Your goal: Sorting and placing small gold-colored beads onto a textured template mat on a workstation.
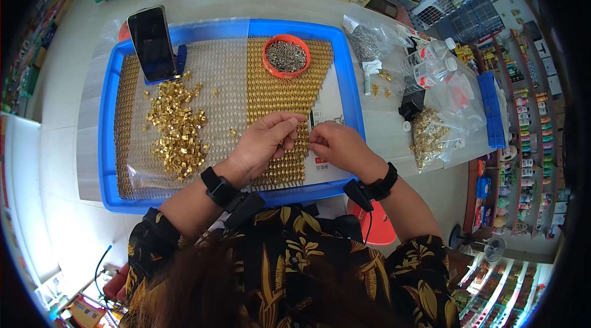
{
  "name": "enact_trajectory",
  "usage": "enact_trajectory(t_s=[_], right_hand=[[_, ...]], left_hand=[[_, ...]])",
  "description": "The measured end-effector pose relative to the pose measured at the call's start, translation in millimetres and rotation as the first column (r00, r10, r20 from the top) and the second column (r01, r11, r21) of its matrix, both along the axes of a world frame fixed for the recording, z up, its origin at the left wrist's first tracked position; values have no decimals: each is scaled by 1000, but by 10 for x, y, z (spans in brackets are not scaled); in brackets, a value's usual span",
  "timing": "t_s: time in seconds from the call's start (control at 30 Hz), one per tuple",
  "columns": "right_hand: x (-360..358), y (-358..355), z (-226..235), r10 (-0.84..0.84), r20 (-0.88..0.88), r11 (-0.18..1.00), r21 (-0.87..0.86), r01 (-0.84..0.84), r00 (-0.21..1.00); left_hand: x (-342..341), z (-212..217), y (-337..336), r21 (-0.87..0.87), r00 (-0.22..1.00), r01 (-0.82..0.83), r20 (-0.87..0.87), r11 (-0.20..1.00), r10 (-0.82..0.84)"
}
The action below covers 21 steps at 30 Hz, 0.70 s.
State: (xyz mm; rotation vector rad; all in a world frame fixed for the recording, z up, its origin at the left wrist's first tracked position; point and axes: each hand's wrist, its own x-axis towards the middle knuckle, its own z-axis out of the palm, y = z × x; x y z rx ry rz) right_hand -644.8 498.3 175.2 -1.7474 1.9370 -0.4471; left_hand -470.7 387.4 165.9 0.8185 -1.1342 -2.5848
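Over the blue tray (pixel 109 143), the left hand (pixel 261 143) curls its fingertips onto the near rows of small brass fittings (pixel 286 91) set in a tight grid, while the right hand (pixel 337 145) pinches something slim and dark by its lower end, too small to name; both hands are closed in fine pinches rather than clenched. These fittings look hard, shiny and light, likely slippery and easy to scatter, best taken one at a time between thumb and forefinger; a loose heap of gold pieces (pixel 177 128) lies on clear plastic to the left, grey screws fill an orange bowl (pixel 285 56) at the far edge, and a dark phone (pixel 152 44) stands propped at the tray's far left
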Motion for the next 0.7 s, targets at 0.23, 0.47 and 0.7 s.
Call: enact_trajectory(t_s=[0.23,0.47,0.7], right_hand=[[-158,46,207,-46,-89,997,-59,41,995],[-270,101,274,-12,-410,997,-75,-21,912],[-221,13,142,148,-568,985,10,-173,810]], left_hand=[[26,-37,-17,18,1000,0,-28,1000,0],[10,-33,-10,15,999,3,-32,1000,-2],[19,-26,-23,34,999,0,-36,999,1]])
